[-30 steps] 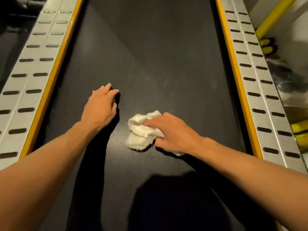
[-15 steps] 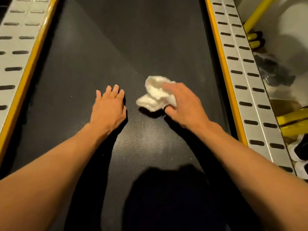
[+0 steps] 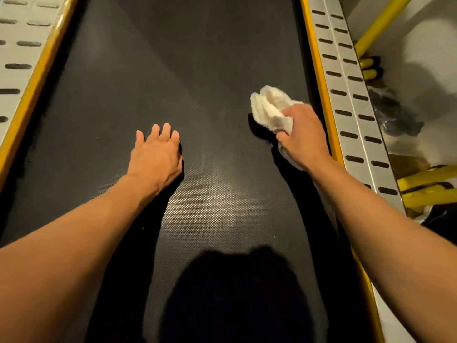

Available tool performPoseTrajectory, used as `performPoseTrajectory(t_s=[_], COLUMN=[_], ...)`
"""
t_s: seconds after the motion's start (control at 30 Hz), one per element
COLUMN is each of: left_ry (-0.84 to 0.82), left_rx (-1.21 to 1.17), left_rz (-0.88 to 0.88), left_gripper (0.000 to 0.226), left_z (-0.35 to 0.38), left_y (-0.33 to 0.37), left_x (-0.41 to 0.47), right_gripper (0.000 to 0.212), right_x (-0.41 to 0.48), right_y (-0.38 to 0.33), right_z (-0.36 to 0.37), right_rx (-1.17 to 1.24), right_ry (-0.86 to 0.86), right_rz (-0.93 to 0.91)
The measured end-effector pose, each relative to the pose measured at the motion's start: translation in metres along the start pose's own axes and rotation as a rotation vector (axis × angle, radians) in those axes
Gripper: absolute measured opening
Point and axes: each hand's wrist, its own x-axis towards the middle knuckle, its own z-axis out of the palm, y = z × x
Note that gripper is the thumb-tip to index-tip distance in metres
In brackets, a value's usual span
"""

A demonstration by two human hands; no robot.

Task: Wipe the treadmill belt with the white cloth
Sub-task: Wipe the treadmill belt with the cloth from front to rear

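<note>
fingers of right hand clutch white cloth on belt.

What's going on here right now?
A person is leaning over a treadmill, wiping its black belt. The right hand grips a bunched white cloth close to the belt's right yellow edge strip. The left hand is flat on the belt, bracing, with nothing in it.

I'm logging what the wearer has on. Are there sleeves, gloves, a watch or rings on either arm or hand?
None visible. Both forearms are bare to the frame edge, no sleeves showing. The left hand and right hand are ungloved, with no watch, bands or rings in view.
</note>
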Motion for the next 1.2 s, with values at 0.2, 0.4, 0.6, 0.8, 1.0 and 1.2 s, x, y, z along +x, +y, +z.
performPoseTrajectory(t_s=[0.2, 0.4, 0.6, 0.8, 1.0, 1.2], left_ry=[-0.012, -0.062, -0.105, 0.039, -0.041, -0.006], left_rx=[-0.108, -0.152, -0.189, 0.001, -0.123, -0.364], left_rz=[-0.001, -0.092, -0.13, 0.194, 0.219, 0.087], left_gripper=[0.03, 0.028, 0.027, 0.05, 0.053, 0.045], left_z=[-0.014, -0.031, -0.03, -0.001, -0.004, -0.01], left_y=[0.0, 0.008, 0.011, -0.002, 0.002, -0.018], left_x=[-0.005, -0.012, -0.009, -0.04, -0.062, -0.066], right_gripper=[0.033, 0.039, 0.055, 0.049, 0.059, 0.05], right_x=[-0.055, -0.061, -0.091, -0.128, -0.138, -0.201], right_y=[-0.015, -0.006, 0.0, 0.005, 0.012, -0.04], right_z=[0.01, -0.001, 0.005, -0.023, -0.015, -0.006], right_rx=[-0.116, -0.015, -0.042, 0.142, 0.076, 0.295], right_ry=[-0.064, 0.012, -0.062, -0.203, -0.22, -0.315], right_rz=[0.016, -0.036, -0.019, -0.09, 0.036, -0.194])
